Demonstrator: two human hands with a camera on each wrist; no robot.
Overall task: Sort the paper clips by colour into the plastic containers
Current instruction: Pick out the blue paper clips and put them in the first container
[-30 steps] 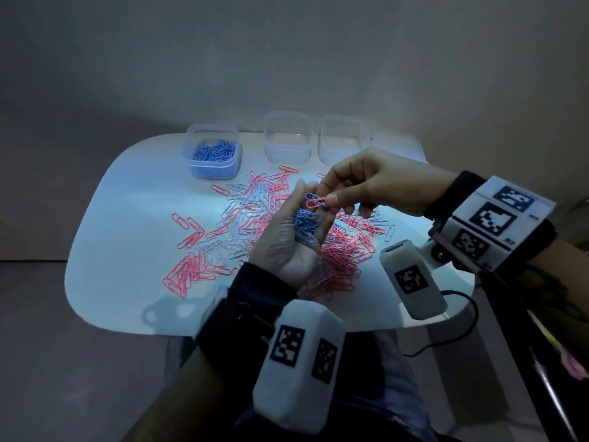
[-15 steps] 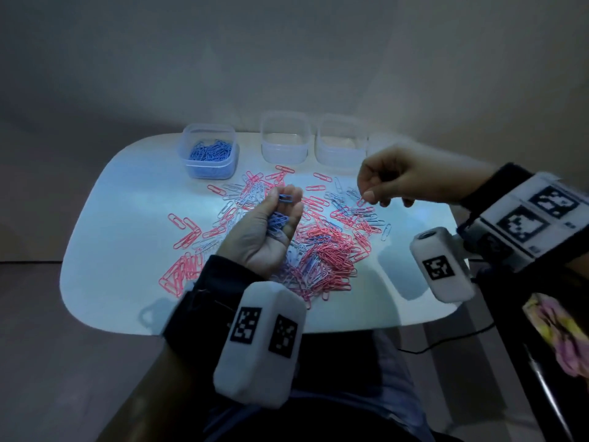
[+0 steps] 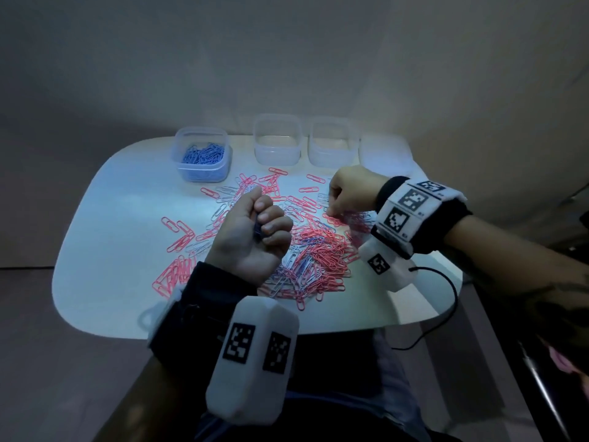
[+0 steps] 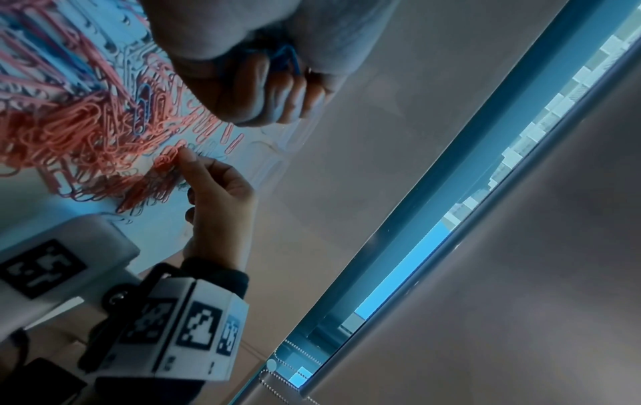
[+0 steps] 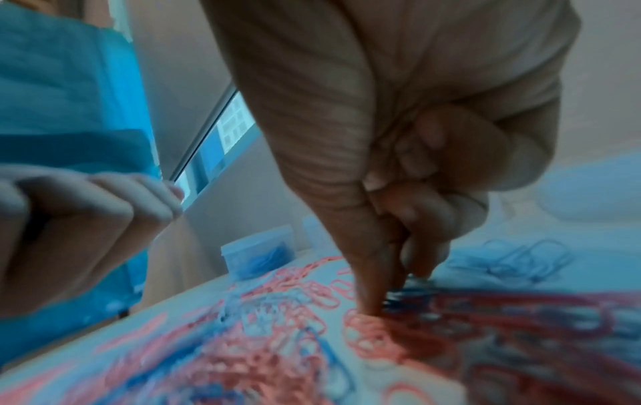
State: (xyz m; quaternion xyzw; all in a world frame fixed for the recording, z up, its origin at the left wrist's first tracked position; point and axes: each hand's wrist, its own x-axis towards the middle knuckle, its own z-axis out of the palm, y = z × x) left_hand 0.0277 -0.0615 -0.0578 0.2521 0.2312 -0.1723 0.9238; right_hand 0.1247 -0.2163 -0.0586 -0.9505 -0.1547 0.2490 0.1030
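A pile of pink, blue and pale paper clips (image 3: pixel 318 250) covers the middle of the white table (image 3: pixel 111 234). My left hand (image 3: pixel 264 224) hovers over the pile as a fist, palm up, gripping a bunch of blue clips (image 4: pixel 286 56). My right hand (image 3: pixel 333 212) reaches down at the pile's right side. Its thumb and forefinger tips (image 5: pixel 371 307) meet among pink and dark blue clips, and blur hides whether a clip is pinched. At the back left stands a clear container (image 3: pixel 204 159) holding blue clips. Two empty containers (image 3: pixel 277 143) (image 3: pixel 333 145) stand to its right.
A further pale, lid-like plastic piece (image 3: pixel 382 151) lies at the table's back right corner. Loose pink clips (image 3: pixel 178 231) are scattered left of the pile. A black cable (image 3: pixel 446 298) hangs off the table's right front edge. A wall is close behind the table.
My right hand has left the left palm, swung right and dropped onto the pile. My left hand has closed from a cupped palm into a fist round the blue clips.
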